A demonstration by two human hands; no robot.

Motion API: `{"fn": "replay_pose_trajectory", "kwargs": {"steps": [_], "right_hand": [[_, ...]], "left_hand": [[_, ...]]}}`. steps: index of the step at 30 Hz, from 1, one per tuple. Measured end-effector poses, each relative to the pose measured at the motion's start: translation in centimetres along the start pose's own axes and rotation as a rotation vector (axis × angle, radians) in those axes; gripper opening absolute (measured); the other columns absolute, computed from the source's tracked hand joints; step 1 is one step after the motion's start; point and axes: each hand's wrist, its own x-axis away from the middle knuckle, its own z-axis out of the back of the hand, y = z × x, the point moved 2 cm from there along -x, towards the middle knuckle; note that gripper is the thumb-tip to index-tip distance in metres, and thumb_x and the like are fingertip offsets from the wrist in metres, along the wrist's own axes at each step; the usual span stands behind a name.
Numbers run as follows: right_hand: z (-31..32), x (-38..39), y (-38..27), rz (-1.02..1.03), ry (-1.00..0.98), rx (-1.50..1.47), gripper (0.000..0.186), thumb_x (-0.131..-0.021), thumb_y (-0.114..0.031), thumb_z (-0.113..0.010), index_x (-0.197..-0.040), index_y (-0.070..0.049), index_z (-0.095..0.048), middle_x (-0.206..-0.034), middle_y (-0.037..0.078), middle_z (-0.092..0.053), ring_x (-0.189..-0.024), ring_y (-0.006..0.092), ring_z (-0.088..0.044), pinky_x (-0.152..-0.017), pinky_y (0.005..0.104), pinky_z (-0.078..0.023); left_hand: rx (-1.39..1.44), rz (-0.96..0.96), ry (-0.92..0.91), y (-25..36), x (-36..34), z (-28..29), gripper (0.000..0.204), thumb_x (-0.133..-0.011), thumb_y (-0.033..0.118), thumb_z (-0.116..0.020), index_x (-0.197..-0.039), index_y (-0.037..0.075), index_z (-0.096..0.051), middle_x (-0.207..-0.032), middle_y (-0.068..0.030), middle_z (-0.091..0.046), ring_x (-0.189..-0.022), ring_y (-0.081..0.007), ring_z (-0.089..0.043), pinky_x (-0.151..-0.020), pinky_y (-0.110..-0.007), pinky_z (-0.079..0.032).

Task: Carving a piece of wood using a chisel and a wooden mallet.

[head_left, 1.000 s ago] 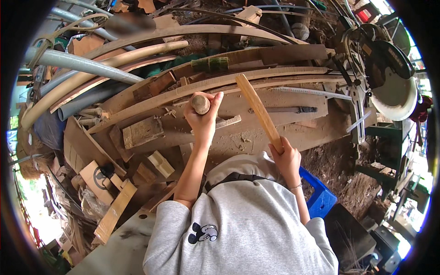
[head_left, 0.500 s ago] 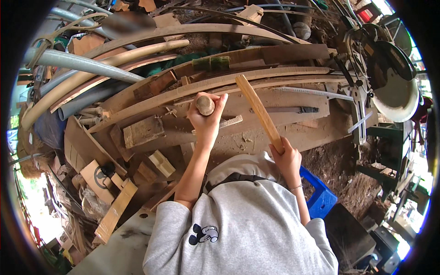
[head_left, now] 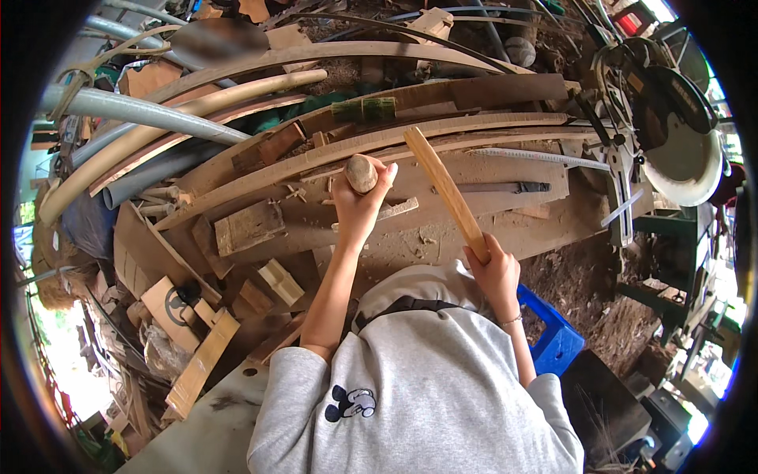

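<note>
My left hand [head_left: 355,209] is closed round a thick rounded wooden piece [head_left: 362,173], its blunt pale end tipped up toward me and the thumb pressed along its side. The rest of that piece is hidden by the fingers. To the right, my right hand [head_left: 496,272] grips the lower end of a long flat wooden stick [head_left: 444,189], which slants up and to the left. Its far tip reaches over the bench boards, apart from the left hand. Beneath both hands lies a broad wooden board [head_left: 410,245] scattered with shavings.
A dark-handled blade [head_left: 489,189] and a measuring rule [head_left: 545,159] lie beyond the stick. Long curved wood strips [head_left: 371,144] run across the back. A circular saw [head_left: 679,150] stands at right, a blue plastic stool [head_left: 553,336] beside me. Wood blocks [head_left: 249,227] lie left.
My left hand has shifted slightly right, and the rounded wooden piece has tilted so more of its side shows. My right hand and the stick have barely moved.
</note>
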Motion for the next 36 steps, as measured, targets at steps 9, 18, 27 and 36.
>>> {"fn": "replay_pose_trajectory", "kwargs": {"steps": [9, 18, 27, 36], "right_hand": [[1.4, 0.6, -0.8, 0.058, -0.010, 0.106, 0.032, -0.073, -0.031, -0.066, -0.096, -0.009, -0.060, -0.060, 0.015, -0.059, -0.055, 0.0312, -0.059, -0.055, 0.0388, -0.048], [1.6, 2.4, 1.4, 0.201, -0.063, 0.136, 0.024, -0.071, -0.026, -0.066, -0.089, -0.011, -0.060, -0.057, 0.010, -0.059, -0.054, 0.0281, -0.059, -0.055, 0.0369, -0.048], [1.8, 2.6, 1.1, 0.153, -0.152, 0.069, 0.027, -0.071, -0.027, -0.067, -0.089, -0.009, -0.059, -0.057, 0.012, -0.058, -0.054, 0.0288, -0.059, -0.052, 0.0375, -0.048], [1.4, 2.9, 1.2, 0.134, -0.159, 0.048, 0.028, -0.071, -0.030, -0.067, -0.090, -0.011, -0.060, -0.059, 0.014, -0.058, -0.055, 0.0315, -0.058, -0.052, 0.0387, -0.048]], "left_hand": [[0.013, -0.082, 0.026, -0.3, 0.4, 0.2, 0.015, -0.081, 0.007, -0.062, -0.070, 0.004, -0.051, -0.063, -0.0007, -0.054, -0.055, -0.0065, -0.051, -0.052, -0.021, -0.041], [0.061, -0.147, 0.123, -0.2, 0.9, 0.7, 0.019, -0.080, 0.004, -0.063, -0.066, 0.004, -0.049, -0.059, 0.0011, -0.051, -0.050, -0.0033, -0.046, -0.047, -0.019, -0.035], [0.094, -0.098, 0.132, -0.5, 1.2, 0.2, 0.020, -0.080, 0.005, -0.062, -0.065, 0.005, -0.049, -0.056, 0.0031, -0.048, -0.048, -0.0025, -0.044, -0.045, -0.018, -0.034], [-0.025, -0.147, 0.090, -1.6, 1.1, 0.2, 0.017, -0.082, 0.003, -0.059, -0.070, 0.004, -0.047, -0.058, -0.0002, -0.049, -0.047, -0.0055, -0.046, -0.043, -0.019, -0.036]]}}
